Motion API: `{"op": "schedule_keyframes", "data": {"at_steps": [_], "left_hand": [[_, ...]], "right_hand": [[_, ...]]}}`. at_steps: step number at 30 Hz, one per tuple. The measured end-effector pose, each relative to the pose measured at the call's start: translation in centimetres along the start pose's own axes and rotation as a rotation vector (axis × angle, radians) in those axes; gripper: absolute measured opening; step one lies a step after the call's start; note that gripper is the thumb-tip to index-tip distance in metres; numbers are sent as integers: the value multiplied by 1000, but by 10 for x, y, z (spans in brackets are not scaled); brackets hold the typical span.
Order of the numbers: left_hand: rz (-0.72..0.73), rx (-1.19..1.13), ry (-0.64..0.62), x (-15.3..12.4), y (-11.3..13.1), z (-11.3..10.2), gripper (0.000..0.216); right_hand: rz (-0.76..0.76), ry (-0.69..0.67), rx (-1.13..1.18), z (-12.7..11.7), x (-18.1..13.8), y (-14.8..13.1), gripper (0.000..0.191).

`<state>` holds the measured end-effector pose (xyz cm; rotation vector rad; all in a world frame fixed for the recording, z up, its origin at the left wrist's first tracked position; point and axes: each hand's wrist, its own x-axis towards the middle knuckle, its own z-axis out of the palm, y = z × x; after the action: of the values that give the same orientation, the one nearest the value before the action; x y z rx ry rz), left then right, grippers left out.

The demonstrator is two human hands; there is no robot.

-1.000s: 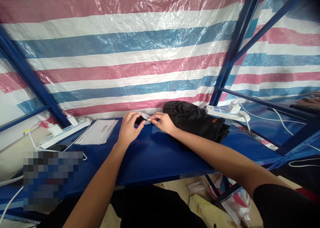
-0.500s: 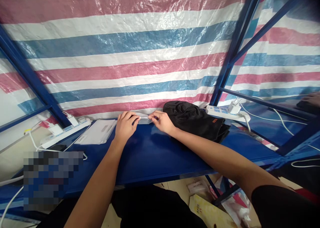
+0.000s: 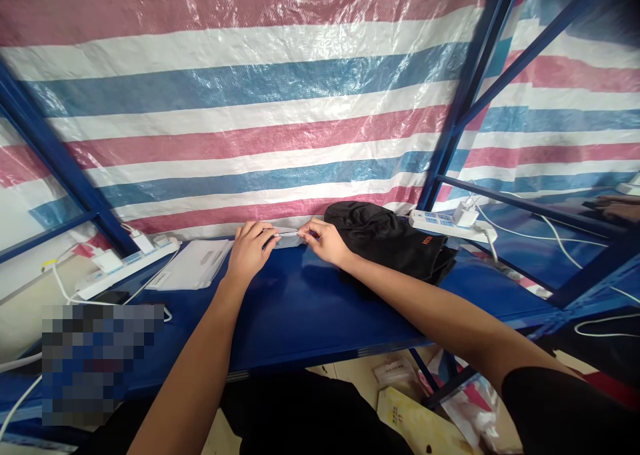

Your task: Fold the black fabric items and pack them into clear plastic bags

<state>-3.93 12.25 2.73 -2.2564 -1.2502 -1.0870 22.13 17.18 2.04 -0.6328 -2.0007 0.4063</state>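
A thin white pen-like stick point(image 3: 289, 233) spans the short gap between my two hands; its exact kind is too small to make out. My left hand point(image 3: 251, 252) is closed, with thumb and fingers pinching the stick's left end. At its other end, the fingertips of my right hand point(image 3: 324, 240) pinch it too. Just below the stick, a greyish flat piece point(image 3: 290, 242) shows near the desk's back edge. A crumpled black garment point(image 3: 385, 242) with small orange lettering lies right beside my right hand. To the left of my left hand rests a stack of white papers or envelopes point(image 3: 193, 265).
The blue metal desk point(image 3: 300, 315) backs onto a striped plastic sheet point(image 3: 250, 128). Power strips with plugs and white cables stand left point(image 3: 125, 268) and right point(image 3: 453, 227). A pixelated patch covers the left front. Below the desk lies a yellow box point(image 3: 420, 422).
The view has shifted very slightly. Both hands keep their pinch on the white stick, and slightly more of it shows between them.
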Motion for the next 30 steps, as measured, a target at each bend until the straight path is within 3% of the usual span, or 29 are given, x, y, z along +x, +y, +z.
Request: {"op": "schedule_keyframes", "data": {"at_steps": [9,18,30], "left_hand": [[-69,97,6,-3,-7,-5,24],[-124,138,69,-5,-16,-9,24],[-165,200,57,-11,-38,-15,28]], "right_hand": [[-45,30,-16,3,2,6,28],[4,61,21,5,3,12,25],[2,81,-2,-4,5,9,26]]}}
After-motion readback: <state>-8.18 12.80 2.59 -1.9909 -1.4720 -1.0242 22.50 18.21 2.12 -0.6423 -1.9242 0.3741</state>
